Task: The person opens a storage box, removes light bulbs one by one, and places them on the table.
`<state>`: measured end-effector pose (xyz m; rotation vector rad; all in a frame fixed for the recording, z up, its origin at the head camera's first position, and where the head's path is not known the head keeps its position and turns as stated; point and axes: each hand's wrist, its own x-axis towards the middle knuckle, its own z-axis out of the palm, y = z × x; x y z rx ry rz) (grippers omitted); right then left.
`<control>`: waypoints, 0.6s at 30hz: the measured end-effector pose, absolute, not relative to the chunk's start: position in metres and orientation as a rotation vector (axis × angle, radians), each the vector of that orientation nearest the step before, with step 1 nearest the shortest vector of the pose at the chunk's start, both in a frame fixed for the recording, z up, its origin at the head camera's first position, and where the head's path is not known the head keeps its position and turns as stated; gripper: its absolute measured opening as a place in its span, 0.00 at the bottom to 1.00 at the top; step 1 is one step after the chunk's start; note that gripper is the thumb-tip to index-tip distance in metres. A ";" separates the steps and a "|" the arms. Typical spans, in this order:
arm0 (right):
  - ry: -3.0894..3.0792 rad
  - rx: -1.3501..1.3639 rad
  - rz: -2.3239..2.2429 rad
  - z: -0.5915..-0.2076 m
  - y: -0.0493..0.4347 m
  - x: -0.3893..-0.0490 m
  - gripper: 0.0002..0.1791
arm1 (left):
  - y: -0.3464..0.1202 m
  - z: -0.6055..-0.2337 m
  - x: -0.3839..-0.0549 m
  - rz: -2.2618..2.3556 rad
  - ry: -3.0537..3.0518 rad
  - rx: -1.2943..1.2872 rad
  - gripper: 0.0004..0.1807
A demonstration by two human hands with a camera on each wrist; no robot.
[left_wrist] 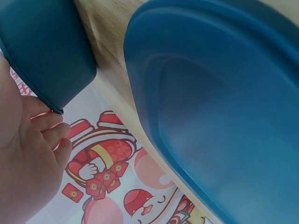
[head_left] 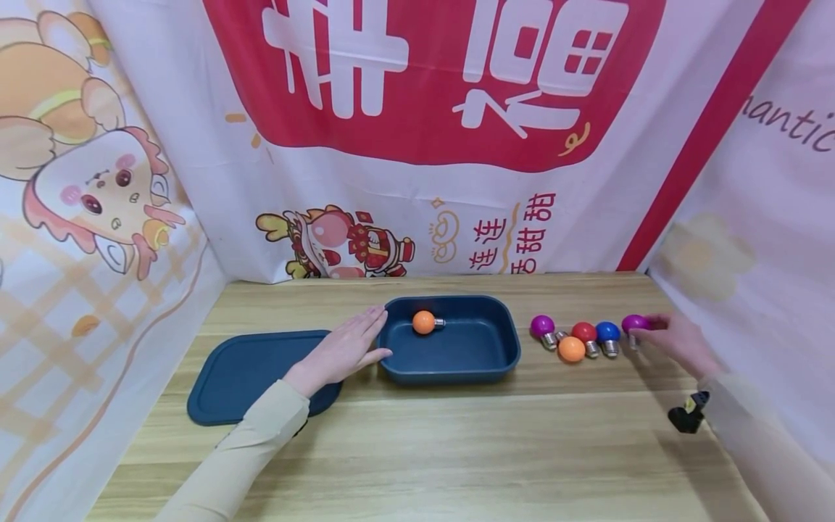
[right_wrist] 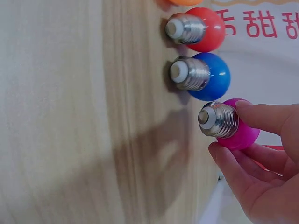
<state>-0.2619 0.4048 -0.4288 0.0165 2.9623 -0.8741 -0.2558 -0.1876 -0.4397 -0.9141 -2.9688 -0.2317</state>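
In the head view, my right hand (head_left: pixel 678 342) pinches a purple light bulb (head_left: pixel 634 324) at the right end of a row of bulbs. The right wrist view shows the thumb and fingers on the purple globe (right_wrist: pixel 245 135), its metal screw base left uncovered. My left hand (head_left: pixel 346 346), fingers mostly straight, touches the left rim of a dark blue box (head_left: pixel 450 378). Inside that box lies an orange bulb (head_left: pixel 423 322). Left of the held bulb are a blue bulb (head_left: pixel 608 332), a red bulb (head_left: pixel 584 333), an orange bulb (head_left: pixel 571 349) and another purple bulb (head_left: pixel 542 325).
A flat dark blue lid (head_left: pixel 241 373) lies left of the box, partly behind the left forearm. Printed cloth (head_left: pixel 417 188) hangs behind the wooden table (head_left: pixel 457 449) and along both sides. A small black device (head_left: pixel 688 413) is at the right wrist.
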 end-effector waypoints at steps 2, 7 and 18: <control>2.946 0.023 -0.871 -0.432 0.406 -0.262 0.35 | -0.187 -0.439 -0.256 -0.239 -2.972 -0.914 0.44; 2.924 0.041 -0.860 -0.438 0.409 -0.262 0.36 | -0.187 -0.439 -0.255 -0.241 -2.982 -0.911 0.44; 2.901 0.118 -0.806 -0.440 0.404 -0.263 0.38 | -0.188 -0.439 -0.255 -0.233 -2.985 -0.903 0.44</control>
